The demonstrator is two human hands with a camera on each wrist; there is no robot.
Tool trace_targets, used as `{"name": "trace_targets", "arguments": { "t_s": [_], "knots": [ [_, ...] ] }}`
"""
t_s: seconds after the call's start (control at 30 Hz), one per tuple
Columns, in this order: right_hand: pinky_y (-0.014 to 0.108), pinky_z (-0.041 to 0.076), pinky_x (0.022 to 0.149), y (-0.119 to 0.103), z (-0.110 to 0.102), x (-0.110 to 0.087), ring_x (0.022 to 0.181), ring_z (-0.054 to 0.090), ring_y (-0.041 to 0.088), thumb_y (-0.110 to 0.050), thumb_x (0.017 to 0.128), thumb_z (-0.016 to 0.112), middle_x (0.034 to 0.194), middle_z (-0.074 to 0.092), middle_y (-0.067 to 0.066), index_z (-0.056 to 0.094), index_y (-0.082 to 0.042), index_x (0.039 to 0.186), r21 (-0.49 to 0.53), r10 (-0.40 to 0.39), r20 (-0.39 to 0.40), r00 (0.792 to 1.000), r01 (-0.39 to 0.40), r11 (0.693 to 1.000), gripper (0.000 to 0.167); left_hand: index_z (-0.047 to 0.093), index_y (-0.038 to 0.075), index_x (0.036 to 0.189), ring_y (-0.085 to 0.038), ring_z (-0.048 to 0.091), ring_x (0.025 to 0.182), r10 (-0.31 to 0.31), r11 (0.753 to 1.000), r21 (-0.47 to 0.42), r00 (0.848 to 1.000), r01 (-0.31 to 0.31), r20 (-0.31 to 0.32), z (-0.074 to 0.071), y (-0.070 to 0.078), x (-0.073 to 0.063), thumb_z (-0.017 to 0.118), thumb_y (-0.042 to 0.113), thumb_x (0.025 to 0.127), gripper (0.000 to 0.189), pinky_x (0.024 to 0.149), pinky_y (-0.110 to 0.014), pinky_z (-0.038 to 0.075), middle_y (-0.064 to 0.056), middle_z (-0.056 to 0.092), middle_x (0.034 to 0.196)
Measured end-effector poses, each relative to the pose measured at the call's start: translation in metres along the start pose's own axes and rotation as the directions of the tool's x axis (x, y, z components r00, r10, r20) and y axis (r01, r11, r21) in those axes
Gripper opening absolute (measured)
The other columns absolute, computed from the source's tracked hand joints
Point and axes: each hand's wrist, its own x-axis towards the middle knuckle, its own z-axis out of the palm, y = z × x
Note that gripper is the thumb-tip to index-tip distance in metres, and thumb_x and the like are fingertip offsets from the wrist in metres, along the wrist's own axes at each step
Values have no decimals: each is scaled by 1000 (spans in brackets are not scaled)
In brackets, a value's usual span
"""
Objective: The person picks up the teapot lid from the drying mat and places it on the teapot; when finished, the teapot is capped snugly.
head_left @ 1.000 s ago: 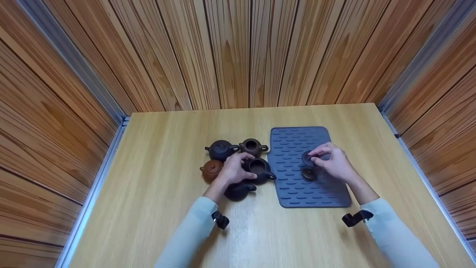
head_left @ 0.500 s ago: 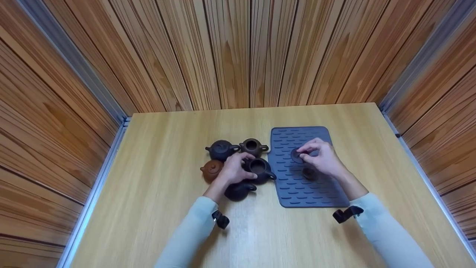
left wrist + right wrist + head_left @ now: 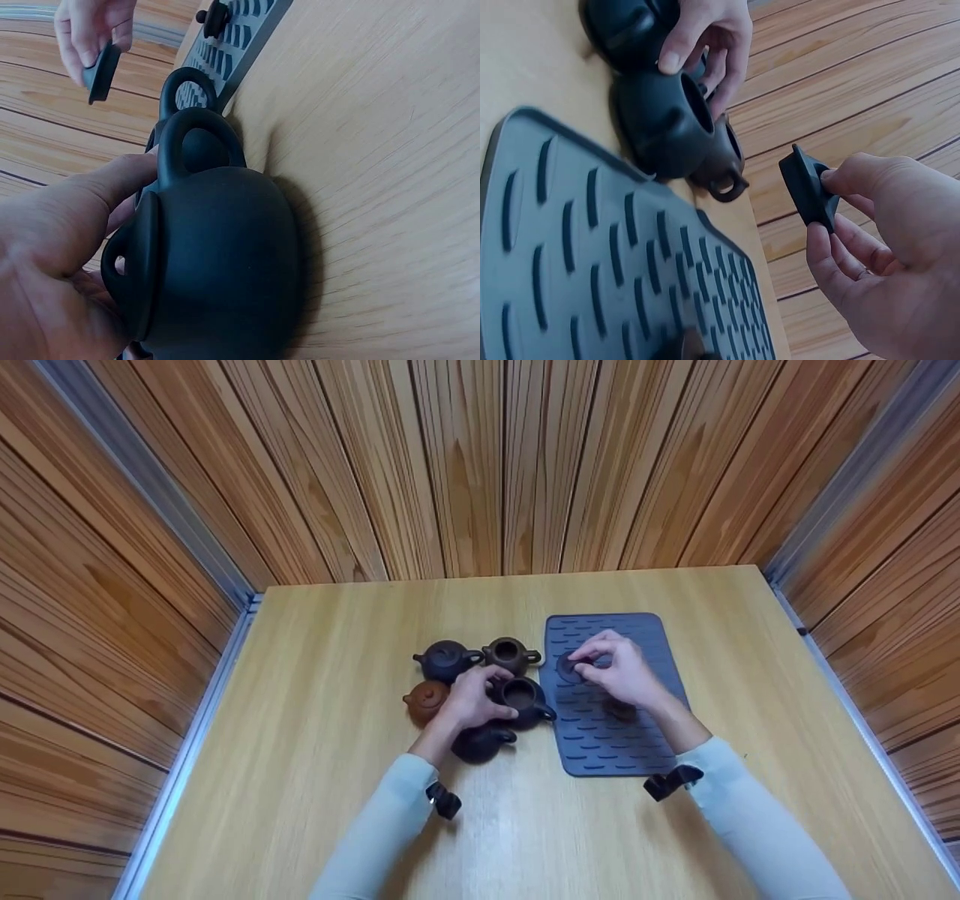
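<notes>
My left hand [image 3: 474, 701] grips the lidless black teapot [image 3: 531, 718], its thumb at the rim and its fingers round the far side. A round dark teapot lid [image 3: 568, 667] is pinched by its knob in my right hand [image 3: 622, 671], above the grey mat's left part. In the right wrist view this lid [image 3: 806, 187] is tilted, clear of the mat, a short way from the open pot. Below my right wrist a second lid [image 3: 621, 709] lies on the mat. A lidded black teapot [image 3: 232, 255] stands just under my left palm, close in the left wrist view.
The grey ridged mat [image 3: 600, 757] lies right of the pots. A small lidless brown teapot [image 3: 510, 669] stands behind the gripped one. A lidded black teapot [image 3: 444, 661] and a reddish-brown one [image 3: 427, 701] are to the left. Wood-panelled walls [image 3: 480, 472] enclose the table [image 3: 337, 660].
My right hand has carried the lid leftward across the mat, nearer the open teapot. My left hand and all the teapots have kept their places.
</notes>
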Motion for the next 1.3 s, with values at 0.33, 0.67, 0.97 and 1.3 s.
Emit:
{"name": "trace_targets", "arguments": {
  "t_s": [0.33, 0.67, 0.97, 1.3],
  "knots": [
    [46, 59, 101, -15, 24, 9, 112, 70, 29, -2, 97, 83, 120, 73, 18, 89, -7, 109, 33, -36, -1, 999, 36, 999, 15, 77, 14, 135, -38, 72, 132, -54, 997, -48, 998, 55, 29, -14, 27, -14, 101, 17, 83, 57, 118, -54, 54, -20, 74, 141],
    [40, 58, 96, -33, 41, 14, 109, 70, 29, -2, 96, 83, 119, 73, 17, 89, -8, 110, 54, -61, 31, 998, 59, 997, 16, 77, 12, 134, -35, 74, 126, -17, 999, -30, 1000, 17, 19, -15, 22, -14, 100, 18, 83, 56, 113, -50, 57, -18, 76, 136],
    [41, 63, 96, -31, 53, 15, 107, 70, 26, 0, 95, 83, 116, 73, 17, 89, -6, 109, 50, -78, 34, 996, 76, 996, 15, 76, 11, 137, -38, 72, 131, -27, 999, -38, 999, 29, 38, -15, 24, -12, 100, 19, 84, 58, 117, -54, 55, -17, 75, 141],
    [52, 61, 99, -23, 66, 17, 107, 72, 32, 0, 95, 83, 115, 73, 18, 88, -6, 107, 58, -69, 47, 997, 66, 996, 15, 76, 10, 137, -38, 75, 128, -14, 1000, -22, 1000, 14, 13, -14, 24, -13, 102, 20, 81, 62, 114, -53, 57, -20, 76, 137]
  ]
}}
